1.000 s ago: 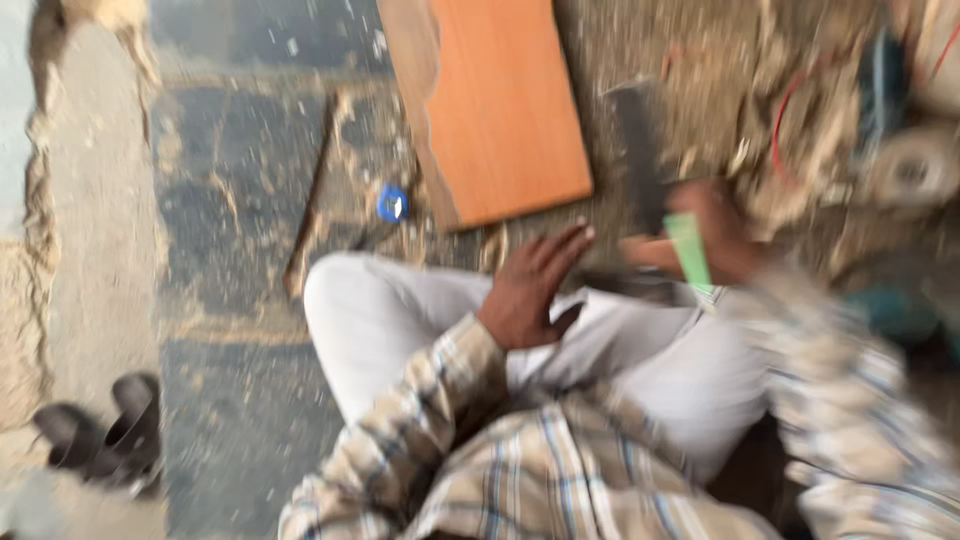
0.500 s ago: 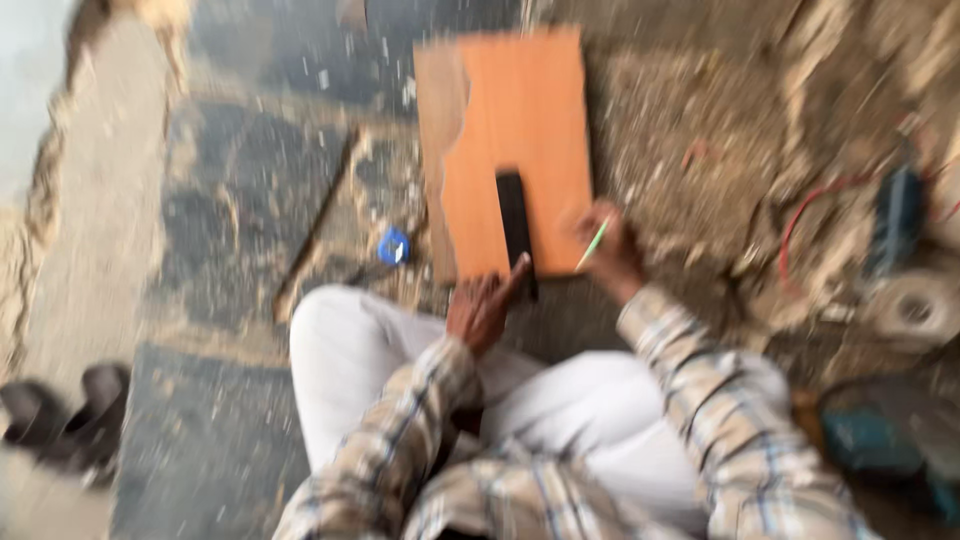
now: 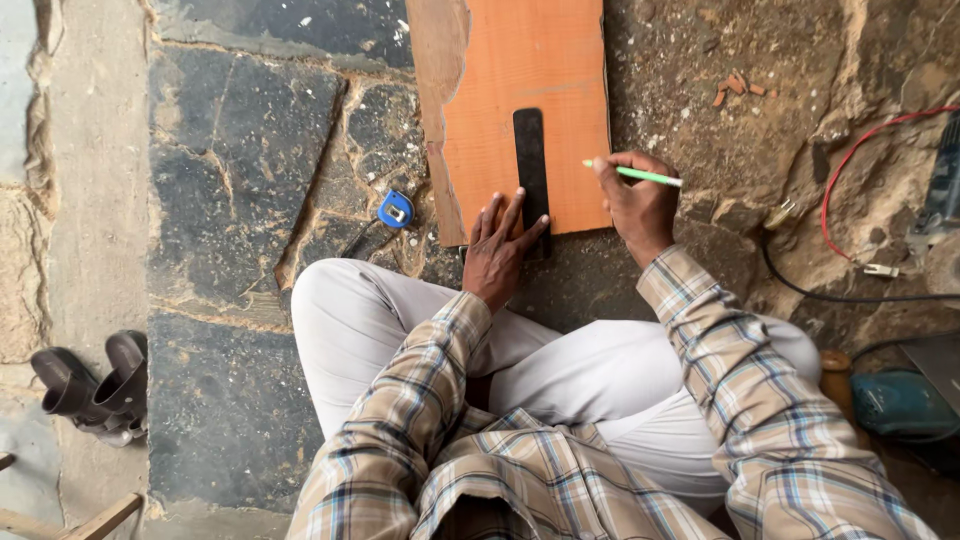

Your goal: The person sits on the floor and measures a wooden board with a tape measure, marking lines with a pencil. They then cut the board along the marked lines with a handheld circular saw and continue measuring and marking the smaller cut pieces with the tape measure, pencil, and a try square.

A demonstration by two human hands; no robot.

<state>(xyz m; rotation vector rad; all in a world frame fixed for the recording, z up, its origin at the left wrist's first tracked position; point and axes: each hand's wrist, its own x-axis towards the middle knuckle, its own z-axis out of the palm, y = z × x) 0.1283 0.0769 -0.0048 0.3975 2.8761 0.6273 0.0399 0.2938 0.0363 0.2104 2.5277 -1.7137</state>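
Right hand shifted right | fingers pinch green pencil | left hand spread, pressing black ruler

We see a small blue tape measure lying on the cracked stone floor, and a pair of dark sandals well apart from it at the left edge. On the right, a red wire and a black cable trail over the dirt near a teal power tool, with a few brick chips farther up.
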